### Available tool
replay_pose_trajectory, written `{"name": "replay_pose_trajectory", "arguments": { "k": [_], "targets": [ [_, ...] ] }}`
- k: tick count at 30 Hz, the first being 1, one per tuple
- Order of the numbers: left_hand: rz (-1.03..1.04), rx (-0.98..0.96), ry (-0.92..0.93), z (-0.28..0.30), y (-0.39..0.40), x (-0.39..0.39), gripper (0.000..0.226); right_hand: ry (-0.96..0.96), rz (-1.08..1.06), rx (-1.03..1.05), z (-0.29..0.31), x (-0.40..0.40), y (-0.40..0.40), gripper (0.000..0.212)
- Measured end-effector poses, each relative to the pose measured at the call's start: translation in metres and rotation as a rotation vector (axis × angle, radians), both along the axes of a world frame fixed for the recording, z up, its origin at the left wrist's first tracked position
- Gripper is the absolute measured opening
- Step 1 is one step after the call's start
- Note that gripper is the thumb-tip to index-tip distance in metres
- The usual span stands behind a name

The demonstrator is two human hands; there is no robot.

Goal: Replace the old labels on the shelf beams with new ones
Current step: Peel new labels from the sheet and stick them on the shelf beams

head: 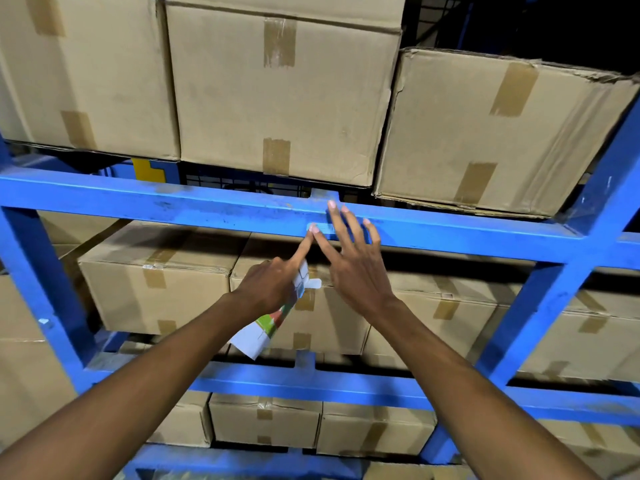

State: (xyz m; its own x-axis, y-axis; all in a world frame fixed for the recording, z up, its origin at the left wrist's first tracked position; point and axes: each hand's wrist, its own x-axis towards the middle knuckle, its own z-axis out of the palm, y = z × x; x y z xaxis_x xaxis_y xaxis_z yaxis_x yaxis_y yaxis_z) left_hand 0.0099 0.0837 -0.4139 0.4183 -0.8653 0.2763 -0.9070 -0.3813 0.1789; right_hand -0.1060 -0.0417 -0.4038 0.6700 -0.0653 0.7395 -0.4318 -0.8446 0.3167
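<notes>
1. Pressed flat on the front of a blue shelf beam [207, 209], centre of scene: a pale blue label [323, 228], touched by 2 index fingertips.
2. Left hand [273, 285]: index finger straight on the label's left end, other fingers curled round a folded white sheet of labels [270, 323] with green and red patches.
3. Right hand [353, 261]: fingers straight and spread, holding nothing, index tip on the label.
4. Above and below the beam: taped cardboard boxes [284, 91].
</notes>
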Motion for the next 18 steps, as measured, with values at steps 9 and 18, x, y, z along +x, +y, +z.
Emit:
{"name": "replay_pose_trajectory", "arguments": {
  "k": [9,18],
  "targets": [
    [-0.024,-0.047,-0.042,-0.004,0.000,0.004,0.124,0.099,-0.236,-0.042,-0.006,-0.034,-0.037,0.081],
    [-0.475,-0.395,0.669,-0.009,-0.042,-0.056,0.098,-0.120,-0.043,0.329,0.025,-0.097,-0.057,0.049]
  ]
}}
